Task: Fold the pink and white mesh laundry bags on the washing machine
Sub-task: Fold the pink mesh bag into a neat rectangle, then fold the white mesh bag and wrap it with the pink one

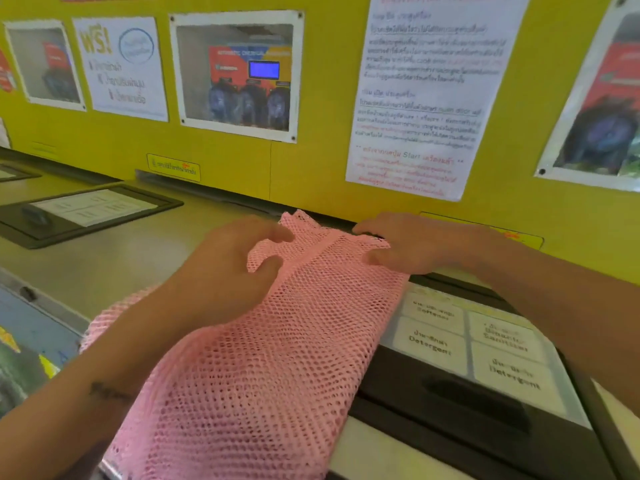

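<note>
Head view: the pink mesh bag is lying lengthwise on the washing machine surface. The left hand and right hand are each pinching its far edge with curled fingers.

Pink mesh laundry bag, laid lengthwise on washing machine top, far end rumpled
</note>
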The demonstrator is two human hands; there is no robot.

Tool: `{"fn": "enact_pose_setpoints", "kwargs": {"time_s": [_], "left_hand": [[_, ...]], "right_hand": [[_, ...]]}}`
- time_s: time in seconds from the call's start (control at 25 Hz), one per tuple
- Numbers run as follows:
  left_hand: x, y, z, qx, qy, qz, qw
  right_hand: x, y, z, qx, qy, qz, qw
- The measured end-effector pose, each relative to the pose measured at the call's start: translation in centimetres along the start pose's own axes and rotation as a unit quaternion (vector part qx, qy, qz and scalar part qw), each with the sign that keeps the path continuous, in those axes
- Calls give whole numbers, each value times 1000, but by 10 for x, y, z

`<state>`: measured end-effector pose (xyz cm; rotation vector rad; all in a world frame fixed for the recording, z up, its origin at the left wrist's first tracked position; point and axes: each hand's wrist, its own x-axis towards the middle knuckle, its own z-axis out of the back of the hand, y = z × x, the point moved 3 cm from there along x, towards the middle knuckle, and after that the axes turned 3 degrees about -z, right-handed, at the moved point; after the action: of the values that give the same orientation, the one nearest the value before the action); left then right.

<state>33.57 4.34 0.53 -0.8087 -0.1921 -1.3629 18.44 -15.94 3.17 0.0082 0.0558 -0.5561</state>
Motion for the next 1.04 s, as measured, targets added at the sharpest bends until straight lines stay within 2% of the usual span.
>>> {"fn": "enact_pose_setpoints", "kwargs": {"time_s": [0.12, 0.28, 0.36, 0.6, 0.72, 0.88, 0.96, 1.04], "left_hand": [[8, -78, -22, -78, 5, -54, 995], [11, -181, -72, -184, 52, -92, 977], [9, -230, -101, -202, 77, -116, 969], [1, -354, -175, -243, 136, -181, 943], [5, -390, -212, -205, 223, -175, 937], [-5, -409, -256, -32, 393, -197, 898], [-7, -411, -268, 40, 422, -198, 884], [-1, -414, -274, 57, 413, -203, 886]], "right_hand": [[-73, -51, 16, -29, -22, -33, 999], [-179, -129, 33, -26, -34, -85, 995], [-229, -170, 37, -32, -35, -111, 993], [-349, -280, 23, -50, 43, -222, 973], [-384, -318, 1, -33, 63, -268, 961], [-406, -349, -33, 7, 96, -318, 943], [-408, -354, -46, 42, 126, -326, 936], [-405, -356, -49, 60, 137, -327, 933]]}}
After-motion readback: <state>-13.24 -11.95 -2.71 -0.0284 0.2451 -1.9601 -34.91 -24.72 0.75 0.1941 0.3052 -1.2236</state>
